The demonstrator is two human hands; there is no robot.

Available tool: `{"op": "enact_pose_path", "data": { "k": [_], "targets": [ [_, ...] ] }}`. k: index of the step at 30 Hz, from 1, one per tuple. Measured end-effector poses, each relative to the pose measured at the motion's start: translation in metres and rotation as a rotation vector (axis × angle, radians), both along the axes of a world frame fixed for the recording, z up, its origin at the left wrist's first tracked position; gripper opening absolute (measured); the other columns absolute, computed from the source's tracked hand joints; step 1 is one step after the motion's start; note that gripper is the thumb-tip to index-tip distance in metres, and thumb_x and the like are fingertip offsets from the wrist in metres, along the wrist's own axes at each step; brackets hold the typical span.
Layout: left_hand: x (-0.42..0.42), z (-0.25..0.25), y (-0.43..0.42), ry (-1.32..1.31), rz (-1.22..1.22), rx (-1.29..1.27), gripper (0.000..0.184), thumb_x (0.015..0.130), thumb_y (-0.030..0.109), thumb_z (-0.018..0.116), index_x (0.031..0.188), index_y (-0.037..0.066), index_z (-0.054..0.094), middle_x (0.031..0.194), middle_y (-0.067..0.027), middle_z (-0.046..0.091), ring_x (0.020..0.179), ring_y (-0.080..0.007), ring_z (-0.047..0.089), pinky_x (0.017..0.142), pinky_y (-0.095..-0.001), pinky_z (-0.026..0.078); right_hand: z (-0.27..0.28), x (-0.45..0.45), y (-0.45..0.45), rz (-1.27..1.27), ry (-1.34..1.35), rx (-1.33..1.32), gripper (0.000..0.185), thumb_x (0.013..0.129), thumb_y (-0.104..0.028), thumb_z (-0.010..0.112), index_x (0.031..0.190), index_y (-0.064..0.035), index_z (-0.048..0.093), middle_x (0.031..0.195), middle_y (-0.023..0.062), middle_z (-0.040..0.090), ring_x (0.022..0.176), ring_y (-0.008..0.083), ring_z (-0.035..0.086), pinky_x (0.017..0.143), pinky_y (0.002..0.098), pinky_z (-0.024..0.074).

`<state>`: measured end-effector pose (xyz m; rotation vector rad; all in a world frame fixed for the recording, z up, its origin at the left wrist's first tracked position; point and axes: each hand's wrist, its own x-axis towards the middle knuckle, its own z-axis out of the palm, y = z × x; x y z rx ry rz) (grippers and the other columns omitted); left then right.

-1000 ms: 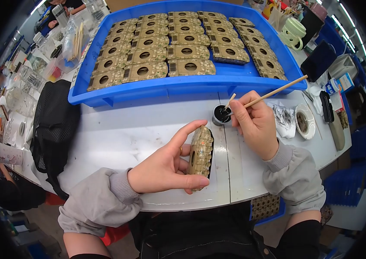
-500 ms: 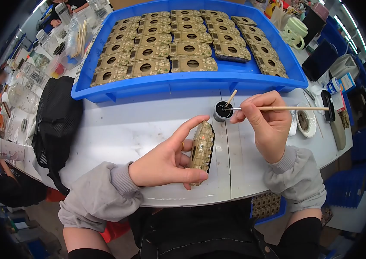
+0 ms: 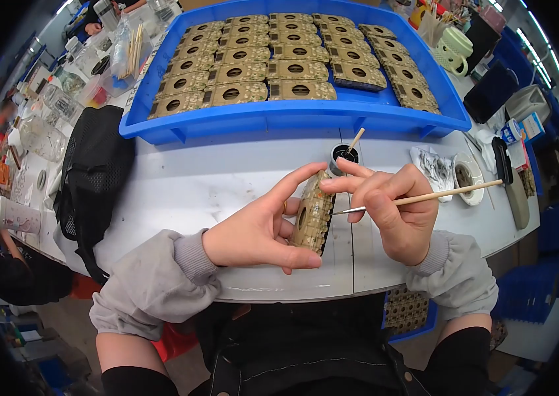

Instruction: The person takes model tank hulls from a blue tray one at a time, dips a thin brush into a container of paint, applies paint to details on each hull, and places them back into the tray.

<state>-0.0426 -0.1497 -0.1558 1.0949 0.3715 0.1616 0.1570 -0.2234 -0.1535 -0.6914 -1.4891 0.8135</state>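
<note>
My left hand (image 3: 263, 228) grips a camouflage-patterned model tank hull (image 3: 312, 214) by its ends, tilted on its side with a round hole toward the palm. In my right hand (image 3: 395, 211) is a thin paintbrush (image 3: 434, 196) with a pale wooden handle. Its dark tip is at the hull's right edge; whether it touches cannot be made out. The outstretched fingers of my right hand rest at the hull's upper end. Just behind them stands a small pot of black paint (image 3: 337, 158) with a wooden stick (image 3: 357, 140) leaning in it, partly hidden by the fingers.
A large blue tray (image 3: 293, 119) across the back holds several rows of similar hulls (image 3: 302, 90). A black mesh bag (image 3: 91, 185) lies at left. To the right are a stained tissue (image 3: 432, 165), a white dish (image 3: 479, 191) and a green basket-like cup (image 3: 452, 49). Another person's arm shows at far left.
My right hand has brought the brush from the paint pot down and left to the hull's edge. The left hand has tilted the hull slightly and raised it a little.
</note>
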Motion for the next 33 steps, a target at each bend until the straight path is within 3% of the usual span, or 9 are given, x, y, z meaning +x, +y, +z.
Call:
{"op": "enact_pose_path", "data": {
  "k": [2,12,18,22,27,33],
  "targets": [
    [0.0002,-0.0014,-0.0004,-0.010,-0.003,0.044,0.105,0.068,-0.014,0.066,0.146,0.018,0.004,0.108,-0.0201,0.051,0.073,-0.0167,0.060,0.055,-0.0227,0.053,0.0001,-0.0014,-0.0003,0.011,0.057,-0.018,0.016,0.089,0.000,0.055,0.086,-0.0067,0.041,0.071,0.0086,0.062,0.096,0.0296,0.065,0.100,0.0513,0.0389],
    [0.0006,-0.0012,-0.0010,0.004,0.024,-0.012,0.108,0.066,-0.013,0.069,0.147,0.017,0.004,0.112,-0.0196,0.051,0.073,-0.0118,0.057,0.055,-0.0181,0.049,-0.0008,-0.0009,0.0000,0.001,0.098,-0.033,0.014,0.089,0.001,0.053,0.087,-0.0064,0.041,0.067,0.0072,0.060,0.096,0.0299,0.065,0.099,0.0517,0.0393],
    [-0.0008,-0.0060,-0.0004,0.032,-0.011,0.098,0.101,0.069,-0.001,0.073,0.146,0.014,0.009,0.110,-0.0209,0.053,0.073,-0.0173,0.061,0.053,-0.0217,0.050,-0.0015,-0.0043,-0.0032,0.026,-0.037,0.008,0.010,0.093,-0.004,0.046,0.091,-0.0083,0.037,0.064,0.0059,0.057,0.089,0.0370,0.066,0.100,0.0552,0.0361],
    [0.0009,-0.0071,-0.0012,-0.002,-0.027,0.221,0.101,0.066,0.001,0.074,0.146,0.011,0.013,0.116,-0.0188,0.052,0.082,-0.0162,0.059,0.064,-0.0219,0.049,-0.0029,-0.0041,-0.0027,0.099,-0.036,-0.030,0.010,0.092,-0.004,0.047,0.091,-0.0084,0.038,0.064,0.0060,0.057,0.088,0.0363,0.066,0.101,0.0554,0.0342],
    [0.0014,-0.0054,-0.0049,-0.049,0.000,0.167,0.100,0.064,0.001,0.074,0.145,0.008,0.016,0.121,-0.0159,0.051,0.087,-0.0151,0.056,0.072,-0.0222,0.048,-0.0027,-0.0034,-0.0022,0.118,-0.051,-0.046,0.011,0.092,-0.003,0.047,0.091,-0.0089,0.038,0.064,0.0059,0.057,0.089,0.0364,0.066,0.102,0.0559,0.0330],
    [0.0026,-0.0050,-0.0064,-0.023,0.004,0.119,0.105,0.062,-0.010,0.070,0.147,0.010,0.011,0.112,-0.0112,0.053,0.072,-0.0085,0.054,0.058,-0.0163,0.044,-0.0024,-0.0020,-0.0016,0.138,-0.070,-0.061,0.012,0.092,-0.002,0.048,0.091,-0.0095,0.038,0.063,0.0057,0.056,0.090,0.0365,0.066,0.102,0.0565,0.0314]
  ]
}}
